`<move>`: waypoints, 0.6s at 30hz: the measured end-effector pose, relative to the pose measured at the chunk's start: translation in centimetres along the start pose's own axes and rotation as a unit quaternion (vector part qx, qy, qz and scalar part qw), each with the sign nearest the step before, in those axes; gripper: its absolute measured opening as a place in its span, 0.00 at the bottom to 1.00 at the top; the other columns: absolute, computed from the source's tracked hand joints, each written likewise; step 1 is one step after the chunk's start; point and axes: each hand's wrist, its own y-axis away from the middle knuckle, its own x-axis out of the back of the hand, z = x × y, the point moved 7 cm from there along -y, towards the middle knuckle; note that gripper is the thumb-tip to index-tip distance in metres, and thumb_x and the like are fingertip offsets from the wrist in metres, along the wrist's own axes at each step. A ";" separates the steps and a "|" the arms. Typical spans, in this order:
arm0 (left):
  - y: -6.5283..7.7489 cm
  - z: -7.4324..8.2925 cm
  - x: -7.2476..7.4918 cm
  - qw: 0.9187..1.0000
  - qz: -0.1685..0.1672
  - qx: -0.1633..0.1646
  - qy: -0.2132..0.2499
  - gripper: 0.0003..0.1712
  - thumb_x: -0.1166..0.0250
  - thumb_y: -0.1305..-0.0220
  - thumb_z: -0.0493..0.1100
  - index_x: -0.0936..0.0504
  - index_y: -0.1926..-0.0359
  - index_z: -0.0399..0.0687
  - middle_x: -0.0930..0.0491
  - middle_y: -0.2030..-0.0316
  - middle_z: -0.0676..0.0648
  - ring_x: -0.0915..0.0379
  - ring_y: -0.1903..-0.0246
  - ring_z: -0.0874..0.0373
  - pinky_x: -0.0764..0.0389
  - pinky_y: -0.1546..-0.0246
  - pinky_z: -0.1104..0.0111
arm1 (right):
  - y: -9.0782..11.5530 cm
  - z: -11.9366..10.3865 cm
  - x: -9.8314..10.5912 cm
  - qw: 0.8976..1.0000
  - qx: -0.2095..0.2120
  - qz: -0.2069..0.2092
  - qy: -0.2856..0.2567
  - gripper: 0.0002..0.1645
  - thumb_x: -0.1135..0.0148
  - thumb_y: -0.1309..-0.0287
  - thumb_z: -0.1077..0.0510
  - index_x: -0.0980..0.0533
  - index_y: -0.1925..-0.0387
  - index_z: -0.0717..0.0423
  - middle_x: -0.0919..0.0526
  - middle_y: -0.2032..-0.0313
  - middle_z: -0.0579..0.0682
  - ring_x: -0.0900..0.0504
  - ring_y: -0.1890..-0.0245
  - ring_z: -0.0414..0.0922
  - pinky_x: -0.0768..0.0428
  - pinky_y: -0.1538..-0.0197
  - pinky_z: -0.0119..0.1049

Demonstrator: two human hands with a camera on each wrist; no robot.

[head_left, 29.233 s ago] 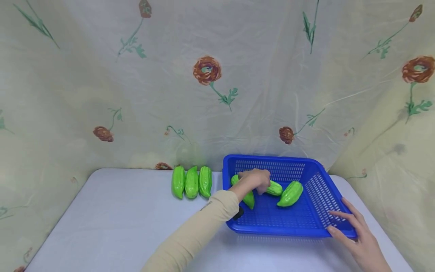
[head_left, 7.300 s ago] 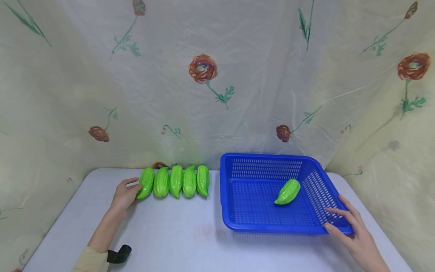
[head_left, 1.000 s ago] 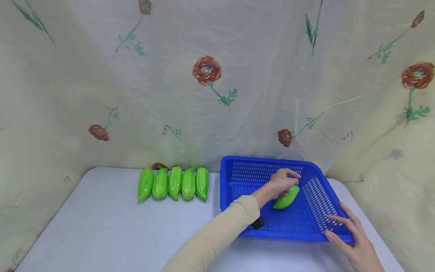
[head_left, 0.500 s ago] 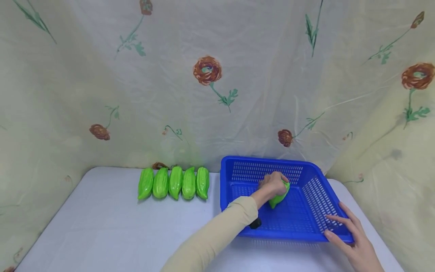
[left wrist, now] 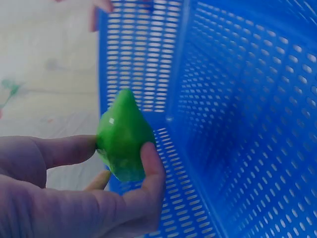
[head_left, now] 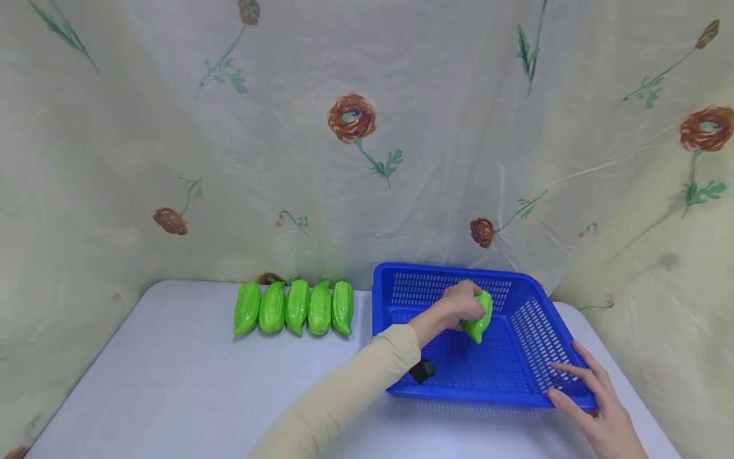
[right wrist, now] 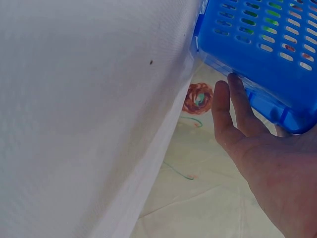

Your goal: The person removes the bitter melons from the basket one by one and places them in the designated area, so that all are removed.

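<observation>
My left hand (head_left: 463,303) grips a green, ribbed, glossy gourd-like vegetable (head_left: 478,322) with a pointed end, inside the blue basket (head_left: 453,392). In the left wrist view, thumb and fingers pinch the green vegetable (left wrist: 124,134) from both sides, its narrow end pointing up. My right hand (head_left: 602,405) rests on the basket's near right corner, fingers spread and fairly straight over the rim. The right wrist view shows the right hand (right wrist: 270,158) touching the basket's outer side (right wrist: 257,54). Part of the held vegetable is hidden behind my left fingers.
Left of the basket, several similar green vegetables (head_left: 296,307) lie side by side in a row at the back of the white table (head_left: 201,382). A flower-patterned curtain (head_left: 275,159) hangs behind and on both sides. A black device (head_left: 422,370) sits at my left wrist.
Half a minute ago several vegetables lay in the basket; two more have since joined the row. Over the last second, my left hand has taken hold of the one in the basket and turned it.
</observation>
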 end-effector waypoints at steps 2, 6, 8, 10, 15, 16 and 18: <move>1.2 0.3 0.9 0.998 -0.022 -0.001 0.052 0.29 0.35 0.30 0.30 0.19 0.30 0.46 0.18 0.50 0.40 0.19 0.62 0.50 0.10 0.47 0.46 | 0.1 0.0 -0.1 1.000 0.000 -0.002 -0.001 0.24 0.32 0.28 0.58 0.23 0.33 0.55 0.54 0.16 0.23 0.56 0.28 0.10 0.56 0.39 0.07; 1.8 0.3 1.9 0.991 -0.051 -0.004 0.123 0.28 0.35 0.25 0.33 0.23 0.26 0.46 0.18 0.45 0.39 0.20 0.63 0.50 0.11 0.47 0.47 | 0.0 0.0 -0.1 1.000 0.009 0.002 -0.004 0.25 0.32 0.28 0.60 0.22 0.33 0.56 0.52 0.15 0.25 0.56 0.27 0.11 0.57 0.37 0.07; 1.8 0.0 2.3 0.988 -0.053 -0.007 0.142 0.29 0.34 0.25 0.34 0.24 0.26 0.47 0.17 0.46 0.39 0.17 0.61 0.48 0.12 0.52 0.51 | 0.1 0.0 -0.2 1.000 0.007 -0.001 -0.007 0.25 0.32 0.28 0.60 0.23 0.33 0.56 0.53 0.15 0.25 0.57 0.27 0.10 0.58 0.37 0.09; 2.0 -0.2 2.8 0.986 -0.050 -0.008 0.160 0.30 0.33 0.25 0.36 0.24 0.25 0.48 0.17 0.46 0.40 0.14 0.56 0.46 0.12 0.54 0.54 | 0.1 0.2 -0.3 1.000 0.003 -0.003 -0.006 0.25 0.32 0.28 0.60 0.23 0.33 0.55 0.53 0.15 0.25 0.57 0.28 0.09 0.59 0.36 0.09; 3.0 -0.4 4.4 0.978 -0.052 -0.017 0.200 0.31 0.33 0.24 0.38 0.26 0.24 0.50 0.18 0.43 0.41 0.13 0.53 0.44 0.11 0.42 0.48 | 0.1 0.3 -0.4 1.000 -0.003 -0.007 -0.006 0.25 0.33 0.27 0.58 0.23 0.32 0.54 0.55 0.15 0.25 0.57 0.27 0.10 0.62 0.31 0.13; 3.3 -0.4 4.7 0.977 -0.053 -0.019 0.206 0.30 0.34 0.23 0.38 0.26 0.24 0.50 0.18 0.43 0.41 0.13 0.55 0.46 0.12 0.41 0.48 | 0.0 0.2 -0.3 1.000 0.000 -0.004 -0.005 0.25 0.32 0.27 0.58 0.23 0.32 0.54 0.54 0.15 0.26 0.57 0.27 0.10 0.62 0.31 0.12; 3.8 -0.4 5.2 0.975 -0.053 -0.020 0.217 0.29 0.36 0.22 0.39 0.26 0.24 0.51 0.18 0.44 0.42 0.15 0.61 0.50 0.10 0.45 0.51 | 0.0 0.3 -0.2 1.000 0.002 0.000 -0.005 0.25 0.32 0.27 0.58 0.23 0.32 0.54 0.54 0.15 0.26 0.57 0.27 0.10 0.62 0.30 0.13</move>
